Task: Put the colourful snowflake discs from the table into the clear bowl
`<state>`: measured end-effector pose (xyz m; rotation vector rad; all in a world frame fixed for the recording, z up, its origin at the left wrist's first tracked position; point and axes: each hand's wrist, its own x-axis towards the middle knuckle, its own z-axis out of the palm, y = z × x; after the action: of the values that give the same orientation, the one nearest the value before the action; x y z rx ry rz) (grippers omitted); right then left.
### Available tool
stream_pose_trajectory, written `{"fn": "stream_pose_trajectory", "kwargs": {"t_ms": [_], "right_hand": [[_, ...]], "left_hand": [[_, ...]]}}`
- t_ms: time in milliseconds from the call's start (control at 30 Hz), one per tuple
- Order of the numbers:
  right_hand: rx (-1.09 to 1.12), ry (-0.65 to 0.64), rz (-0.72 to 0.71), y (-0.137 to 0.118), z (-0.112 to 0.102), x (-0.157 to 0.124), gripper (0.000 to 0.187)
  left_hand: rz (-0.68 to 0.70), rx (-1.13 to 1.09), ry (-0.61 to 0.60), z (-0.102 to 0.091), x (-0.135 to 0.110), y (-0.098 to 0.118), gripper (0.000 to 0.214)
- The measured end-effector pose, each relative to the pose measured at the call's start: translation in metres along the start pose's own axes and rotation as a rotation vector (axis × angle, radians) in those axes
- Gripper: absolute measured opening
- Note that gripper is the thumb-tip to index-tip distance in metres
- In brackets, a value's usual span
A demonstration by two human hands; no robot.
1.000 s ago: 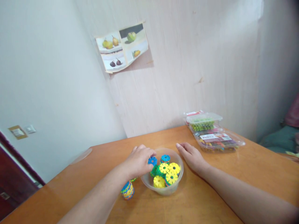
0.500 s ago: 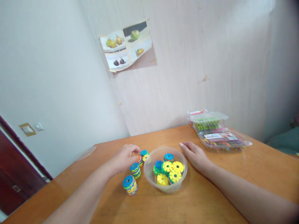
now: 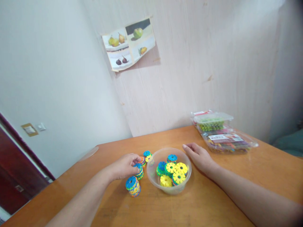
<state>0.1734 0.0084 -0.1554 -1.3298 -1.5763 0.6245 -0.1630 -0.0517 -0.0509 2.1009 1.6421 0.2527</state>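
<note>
Discs (image 3: 177, 180) with notched edges sit in short stacks, some inside a clear plastic bowl (image 3: 159, 156) and others on the wooden table (image 3: 151, 209) to its left. From the head camera, the left forearm comes up from the lower left, and the left hand (image 3: 124, 166) is held palm down with its fingers bent. Its thumb and fingertips are at the top of a blue-topped stack (image 3: 140, 174) just left of the bowl; I cannot tell whether they are gripping it or only touching it. The right forearm slants in from the lower right. The right hand (image 3: 198, 156) lies beside the bowl with nothing in it, fingers loosely extended and their tips pointing toward the far side of the rim.

Nearer the person, a taller stack (image 3: 133, 188) stands close to the left hand, slightly tilted. Beyond the hand are an orange-topped stack (image 3: 142, 162) and a small blue disc (image 3: 147, 153). Yellow and blue tops show among the stacks in the bowl. Two clear plastic boxes (image 3: 228, 145) are at the far right of the table, and a fruit print (image 3: 130, 47) hangs on the wall.
</note>
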Motion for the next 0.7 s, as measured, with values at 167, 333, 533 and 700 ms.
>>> {"fn": "stream_pose_trajectory", "kwargs": {"t_ms": [167, 333, 533, 700], "right_hand": [[-0.024, -0.001, -0.005, -0.001, -0.001, 0.0, 0.049], [-0.017, -0.007, -0.012, 0.0, 0.001, -0.001, 0.049], [-0.03, -0.001, -0.007, -0.002, 0.0, -0.001, 0.048], [-0.025, -0.013, 0.001, -0.007, -0.002, -0.003, 0.046]], "left_hand": [[0.094, 0.002, 0.125, -0.011, -0.001, 0.015, 0.037], [0.272, 0.071, 0.182, -0.011, 0.004, 0.055, 0.03], [0.35, 0.344, 0.083, 0.01, 0.015, 0.089, 0.028], [0.331, 0.533, 0.032, 0.019, 0.018, 0.094, 0.024]]}}
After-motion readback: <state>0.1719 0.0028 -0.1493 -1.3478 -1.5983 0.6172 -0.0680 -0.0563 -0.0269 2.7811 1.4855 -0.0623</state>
